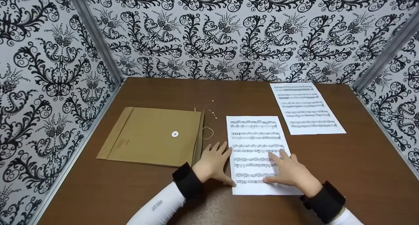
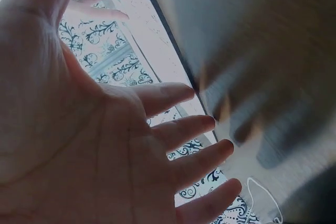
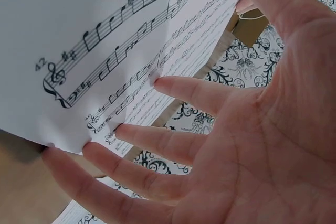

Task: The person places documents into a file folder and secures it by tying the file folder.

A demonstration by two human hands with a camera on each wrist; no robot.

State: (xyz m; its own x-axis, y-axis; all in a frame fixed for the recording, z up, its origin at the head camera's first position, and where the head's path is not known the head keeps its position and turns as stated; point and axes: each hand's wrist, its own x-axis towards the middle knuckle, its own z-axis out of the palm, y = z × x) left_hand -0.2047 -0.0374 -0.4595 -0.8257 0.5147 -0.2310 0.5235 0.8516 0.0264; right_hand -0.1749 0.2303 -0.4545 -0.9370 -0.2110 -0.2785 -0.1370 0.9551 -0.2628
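Going left to right: the left hand sits flat with fingers spread, right at the left edge of the sheet music. The right hand presses down on that page, fingers straight, gripping nothing.

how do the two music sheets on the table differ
The near sheet lies under both hands, the right hand resting on it and the left hand at its left edge; the far sheet is untouched. The near one lies beside the brown envelope; the far one sits back right. Both show printed staves.
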